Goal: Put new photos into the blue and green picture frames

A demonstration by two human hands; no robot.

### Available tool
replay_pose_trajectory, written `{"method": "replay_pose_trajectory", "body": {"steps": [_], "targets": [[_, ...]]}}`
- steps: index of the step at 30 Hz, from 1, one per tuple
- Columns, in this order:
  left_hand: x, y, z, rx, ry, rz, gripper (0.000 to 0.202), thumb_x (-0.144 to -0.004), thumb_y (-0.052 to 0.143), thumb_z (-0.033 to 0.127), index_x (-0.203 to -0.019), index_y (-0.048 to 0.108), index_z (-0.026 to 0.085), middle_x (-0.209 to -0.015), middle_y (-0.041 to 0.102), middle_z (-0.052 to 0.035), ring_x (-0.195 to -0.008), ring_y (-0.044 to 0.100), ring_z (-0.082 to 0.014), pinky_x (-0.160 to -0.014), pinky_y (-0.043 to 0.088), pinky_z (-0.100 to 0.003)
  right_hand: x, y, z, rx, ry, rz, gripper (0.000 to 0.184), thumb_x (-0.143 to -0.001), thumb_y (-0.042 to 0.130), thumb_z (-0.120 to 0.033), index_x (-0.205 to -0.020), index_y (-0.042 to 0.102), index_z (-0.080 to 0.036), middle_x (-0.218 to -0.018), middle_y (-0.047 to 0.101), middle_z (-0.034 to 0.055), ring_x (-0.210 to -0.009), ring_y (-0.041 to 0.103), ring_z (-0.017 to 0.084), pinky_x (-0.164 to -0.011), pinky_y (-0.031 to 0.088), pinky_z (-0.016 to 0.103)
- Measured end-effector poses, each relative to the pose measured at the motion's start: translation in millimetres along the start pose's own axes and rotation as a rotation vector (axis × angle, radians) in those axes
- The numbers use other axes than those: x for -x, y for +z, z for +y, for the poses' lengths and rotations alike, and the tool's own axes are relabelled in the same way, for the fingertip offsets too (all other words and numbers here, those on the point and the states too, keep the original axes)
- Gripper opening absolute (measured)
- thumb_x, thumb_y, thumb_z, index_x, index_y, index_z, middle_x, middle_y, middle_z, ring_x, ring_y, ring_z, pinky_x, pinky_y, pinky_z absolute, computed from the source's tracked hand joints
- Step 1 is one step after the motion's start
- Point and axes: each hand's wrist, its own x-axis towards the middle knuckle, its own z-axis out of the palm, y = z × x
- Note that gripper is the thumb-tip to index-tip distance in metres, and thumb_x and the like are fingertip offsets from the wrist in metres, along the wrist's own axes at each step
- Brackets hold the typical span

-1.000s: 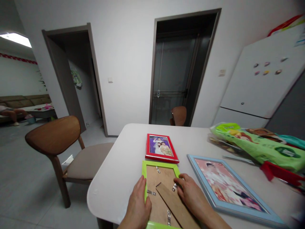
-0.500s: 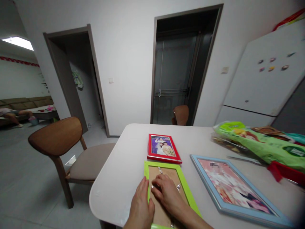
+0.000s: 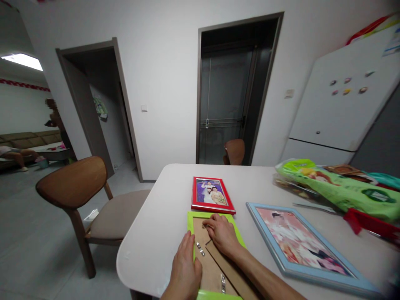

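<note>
A photo frame with a lime-green border (image 3: 191, 221) lies face down on the table, its brown backing board (image 3: 208, 266) showing. My left hand (image 3: 185, 266) rests along the frame's left edge, fingers stretched out. At the frame's top edge, the fingertips of my right hand (image 3: 222, 235) pinch a small metal clip (image 3: 204, 226), mostly covered by them. A brown stand leg (image 3: 229, 271) runs under my right forearm. Two more metal clips show: a left clip (image 3: 200, 249) and a lower clip (image 3: 223, 283). My right hand and forearm hide the frame's right side.
Beyond the green frame lies a red photo frame (image 3: 195, 196); a light-blue photo frame (image 3: 265, 235) is to the right. A green package (image 3: 343, 187) and a red object (image 3: 354, 221) sit farther right. A wooden chair (image 3: 73, 183) stands left. People (image 3: 58, 118) are in the background.
My right hand has moved up from the left clip to the top one, uncovering the left clip and the stand leg. My left hand keeps its place. A standing person has appeared at far left.
</note>
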Motion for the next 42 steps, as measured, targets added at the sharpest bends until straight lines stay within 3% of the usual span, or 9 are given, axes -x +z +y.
{"method": "replay_pose_trajectory", "body": {"steps": [7,12,17,20,26,29,32,36,42], "targets": [[2.5,3.6,-6.8,0.097,0.002,0.029,0.06,-0.063,0.04,0.008,-0.123,0.035,0.008,-0.131,0.035,-0.0077,-0.12,0.03,-0.0154,-0.102,0.022,-0.028,38.5,-36.5,-3.4,-0.101,-0.175,-0.14,0.042,-0.068,0.047,-0.018,-0.109,0.052,-0.023,-0.111,0.05,0.0052,-0.1,0.044,0.017,-0.086,0.032,0.028],[2.5,5.4,-8.4,0.074,0.025,0.039,0.061,-0.063,0.04,0.008,-0.123,0.035,0.007,-0.131,0.035,-0.0085,-0.12,0.03,-0.0167,-0.102,0.021,-0.028,79.8,-49.7,-3.2,-0.263,-0.255,-0.348,0.021,-0.062,0.055,-0.019,-0.077,0.065,-0.029,-0.119,0.046,0.0004,-0.111,0.037,0.021,-0.093,0.026,0.035],[2.6,6.6,-8.6,0.037,0.037,0.04,0.06,-0.062,0.039,0.007,-0.122,0.035,0.005,-0.131,0.035,-0.0103,-0.12,0.03,-0.0166,-0.102,0.022,-0.029,80.7,-37.0,-4.6,-0.256,-0.177,-0.247,0.012,-0.065,0.055,-0.027,-0.074,0.063,-0.025,-0.115,0.049,0.0027,-0.108,0.04,0.021,-0.091,0.029,0.035],[3.4,4.2,-5.7,0.037,0.029,0.03,0.057,-0.065,0.039,0.008,-0.122,0.036,0.004,-0.131,0.035,-0.0112,-0.12,0.031,-0.0166,-0.102,0.023,-0.029,75.7,-30.1,-2.1,-0.237,-0.064,-0.203,0.041,-0.058,0.06,-0.032,-0.098,0.057,-0.022,-0.122,0.042,0.009,-0.111,0.038,0.024,-0.092,0.028,0.035],[3.7,-2.6,-0.2,0.088,-0.01,0.015,0.052,-0.072,0.039,0.018,-0.121,0.036,0.002,-0.129,0.037,-0.013,-0.119,0.032,-0.0175,-0.101,0.023,-0.029,68.0,-26.7,0.2,-0.207,-0.03,-0.135,0.037,-0.059,0.047,-0.017,-0.095,0.056,-0.018,-0.092,0.056,0.0077,-0.09,0.049,0.02,-0.082,0.036,0.03],[-1.0,-3.2,0.5,0.242,-0.045,0.036,0.05,-0.072,0.045,0.026,-0.117,0.042,0.007,-0.126,0.041,-0.012,-0.117,0.035,-0.0189,-0.1,0.024,-0.031,65.5,-34.7,-3.8,-0.196,-0.012,-0.098,0.036,-0.058,0.045,-0.015,-0.091,0.057,-0.017,-0.09,0.055,0.0078,-0.089,0.049,0.02,-0.081,0.037,0.029],[-9.7,-3.5,5.3,0.498,-0.105,0.104,0.035,-0.067,0.052,0.032,-0.094,0.057,0.011,-0.12,0.047,-0.0121,-0.113,0.038,-0.023,-0.098,0.024,-0.033,64.7,-47.3,-16.2,-0.184,-0.008,-0.059,0.032,-0.059,0.047,-0.017,-0.089,0.058,-0.018,-0.089,0.055,0.0078,-0.089,0.049,0.021,-0.08,0.037,0.03],[-18.0,-11.1,6.6,0.687,-0.161,0.071,0.033,-0.07,0.044,0.043,-0.081,0.054,0.013,-0.092,0.063,-0.009,-0.084,0.057,-0.0217,-0.076,0.043,-0.032,64.1,-59.7,-25.5,-0.29,-0.062,-0.022,0.031,-0.066,0.048,-0.025,-0.095,0.056,-0.02,-0.097,0.055,0.007,-0.091,0.05,0.02,-0.082,0.038,0.03],[-7.4,-52.3,-39.6,0.728,-0.278,0.06,0.041,-0.068,0.044,0.051,-0.083,0.051,0.014,-0.073,0.064,-0.0032,-0.068,0.06,-0.0196,-0.06,0.045,-0.027,64.0,-45.7,29.0,-0.135,0.166,-0.007,0.047,-0.072,0.041,-0.033,-0.111,0.047,-0.008,-0.101,0.055,0.0152,-0.091,0.052,0.024,-0.082,0.038,0.035]]}}
